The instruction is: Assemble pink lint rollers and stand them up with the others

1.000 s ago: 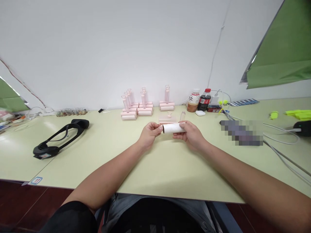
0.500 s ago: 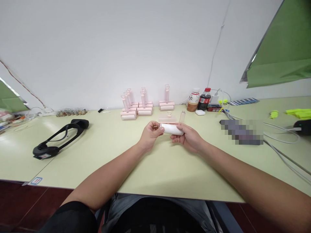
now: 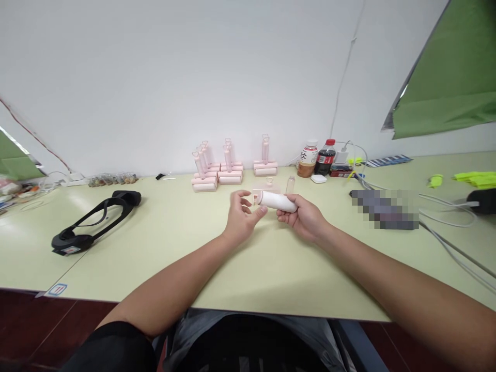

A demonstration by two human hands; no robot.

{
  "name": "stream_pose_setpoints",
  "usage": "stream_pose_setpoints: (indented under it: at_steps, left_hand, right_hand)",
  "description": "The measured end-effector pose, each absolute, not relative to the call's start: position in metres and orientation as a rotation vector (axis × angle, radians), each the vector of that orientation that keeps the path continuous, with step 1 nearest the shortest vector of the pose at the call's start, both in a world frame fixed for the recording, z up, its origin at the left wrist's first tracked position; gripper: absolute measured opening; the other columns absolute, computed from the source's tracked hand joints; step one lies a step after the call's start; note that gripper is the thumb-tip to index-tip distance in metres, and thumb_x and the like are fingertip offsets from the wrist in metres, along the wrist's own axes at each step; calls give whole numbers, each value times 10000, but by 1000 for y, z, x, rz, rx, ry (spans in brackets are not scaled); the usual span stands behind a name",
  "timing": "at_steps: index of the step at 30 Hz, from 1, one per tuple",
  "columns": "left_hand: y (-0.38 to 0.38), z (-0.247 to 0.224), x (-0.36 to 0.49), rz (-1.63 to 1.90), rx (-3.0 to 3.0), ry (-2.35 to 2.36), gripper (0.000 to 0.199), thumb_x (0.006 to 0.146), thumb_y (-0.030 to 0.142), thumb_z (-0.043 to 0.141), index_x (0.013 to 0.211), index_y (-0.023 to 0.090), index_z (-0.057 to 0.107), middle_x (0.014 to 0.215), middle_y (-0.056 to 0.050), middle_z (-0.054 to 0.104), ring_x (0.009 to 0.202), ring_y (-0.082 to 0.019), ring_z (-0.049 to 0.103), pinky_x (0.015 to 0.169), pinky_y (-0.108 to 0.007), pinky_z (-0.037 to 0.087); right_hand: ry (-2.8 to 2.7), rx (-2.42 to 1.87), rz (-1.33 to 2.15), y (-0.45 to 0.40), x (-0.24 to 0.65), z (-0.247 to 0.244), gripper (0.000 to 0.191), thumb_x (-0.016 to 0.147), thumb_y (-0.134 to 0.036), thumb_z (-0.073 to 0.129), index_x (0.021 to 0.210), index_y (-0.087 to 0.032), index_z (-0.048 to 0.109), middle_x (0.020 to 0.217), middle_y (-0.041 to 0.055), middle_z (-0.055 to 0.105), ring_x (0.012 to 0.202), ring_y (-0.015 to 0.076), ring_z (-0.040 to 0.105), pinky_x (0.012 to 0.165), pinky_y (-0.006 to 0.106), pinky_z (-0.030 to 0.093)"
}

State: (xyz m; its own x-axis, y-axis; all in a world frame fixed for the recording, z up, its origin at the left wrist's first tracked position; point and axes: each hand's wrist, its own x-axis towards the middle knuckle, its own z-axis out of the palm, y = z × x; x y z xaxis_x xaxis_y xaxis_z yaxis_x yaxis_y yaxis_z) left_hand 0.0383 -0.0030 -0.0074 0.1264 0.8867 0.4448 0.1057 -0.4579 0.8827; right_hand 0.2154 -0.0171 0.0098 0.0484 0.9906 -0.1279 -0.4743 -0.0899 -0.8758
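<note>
The right grip (image 3: 305, 214) is clamped on one end of the white roll (image 3: 276, 201) above the bench (image 3: 271, 276) — light, steady pressure suits it. The left grip (image 3: 242, 216), spread apart beside the other end, I'd square up; a pink cover (image 3: 263, 185) lies beyond.

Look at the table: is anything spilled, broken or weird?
I see nothing spilled or broken. One odd patch: right of the right hand, a dark thing on the table is covered by blocky squares, so I can't tell what it is. The white roll in that hand looks fine.
</note>
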Motion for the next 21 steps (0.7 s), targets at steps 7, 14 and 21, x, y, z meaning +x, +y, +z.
stream_pose_setpoints:
  at_steps: [7,14,21]
  left_hand:
    - [1,-9,33,1197,2099,964,349,877,448,533,1145,227,501,1164,-80,484,964,-189,528,823,-338,469]
    - [32,-18,26,534,2486,1568,559,909,584,397,1409,334,393,1404,-119,392,1283,-335,382,1027,-518,336]
    - [34,-16,33,442,2629,1637,522,882,593,430,1164,187,601,1136,-144,581,1092,-324,496,945,-469,360]
  right_hand:
    - [-696,-1002,1286,-14,218,9,87,890,-187,477,892,-148,555,648,34,615,523,142,595,452,253,523]
    - [-724,-1006,1224,-12,220,9,66,890,-189,478,892,-157,537,664,36,614,526,145,598,444,257,521]
    - [-804,-1018,1205,-14,220,7,25,877,-206,516,858,-190,521,681,23,596,544,148,609,447,254,524]
